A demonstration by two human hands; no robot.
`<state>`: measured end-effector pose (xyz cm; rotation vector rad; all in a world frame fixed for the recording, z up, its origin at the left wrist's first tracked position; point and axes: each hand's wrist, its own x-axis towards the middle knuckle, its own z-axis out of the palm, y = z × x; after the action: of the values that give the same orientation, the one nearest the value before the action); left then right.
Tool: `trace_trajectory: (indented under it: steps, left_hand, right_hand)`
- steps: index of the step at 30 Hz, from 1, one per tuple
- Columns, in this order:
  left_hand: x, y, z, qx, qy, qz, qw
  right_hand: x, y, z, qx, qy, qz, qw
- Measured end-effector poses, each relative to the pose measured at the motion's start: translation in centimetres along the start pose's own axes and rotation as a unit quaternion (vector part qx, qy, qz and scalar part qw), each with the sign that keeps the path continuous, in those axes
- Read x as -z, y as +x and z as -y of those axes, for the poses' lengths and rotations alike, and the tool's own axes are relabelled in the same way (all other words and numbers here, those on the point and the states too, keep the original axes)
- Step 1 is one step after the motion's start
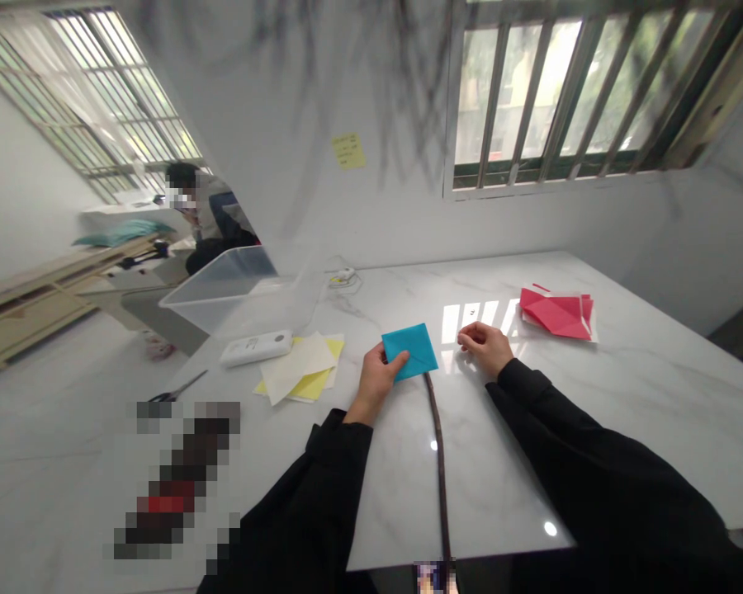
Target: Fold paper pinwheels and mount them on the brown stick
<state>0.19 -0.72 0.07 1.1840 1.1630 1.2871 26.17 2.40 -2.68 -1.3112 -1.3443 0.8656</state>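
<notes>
My left hand (377,375) grips a blue folded paper (418,351) by its left side, the thumb lying on top. Flap creases cross the paper, so it looks like a small envelope. To its right, apart from it, my right hand (488,350) hovers over the table, fingers curled in toward the thumb with nothing visible between them. A dark cord (438,445) runs from the table's near edge up to the paper's lower edge; whether it touches the paper I cannot tell.
On the white table (501,487), yellow and cream paper sheets (303,369), a white device (257,348), scissors (177,389) and a clear plastic bin (241,289) are to the left. Red paper (557,313) lies at the right. A person (214,210) sits far left.
</notes>
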Motion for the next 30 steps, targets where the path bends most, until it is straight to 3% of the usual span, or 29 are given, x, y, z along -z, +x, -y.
trace_trajectory:
  steps: [8,12,16,21,30]
  left_hand:
    - [-0.1,-0.4,-0.2,-0.010,0.031,-0.004,0.999]
    - [-0.2,-0.5,-0.2,-0.012,0.041,-0.011,0.999]
    - [-0.3,-0.5,-0.4,-0.014,0.042,-0.014,0.999]
    - [-0.8,-0.8,-0.6,-0.019,0.024,0.008,0.999]
    - [-2.1,-1.5,-0.8,-0.034,0.011,0.026,0.999]
  right_hand:
    - [-2.5,-1.6,2.8,-0.038,0.115,0.092,0.988]
    - [-3.3,-2.8,4.5,-0.007,0.158,0.085,0.984]
    - [-3.7,-3.8,5.5,0.064,0.118,0.073,0.988]
    - [-4.2,-4.0,5.3,0.199,-0.014,0.067,0.978]
    - [-4.3,-3.7,4.6,0.207,-0.051,0.069,0.975]
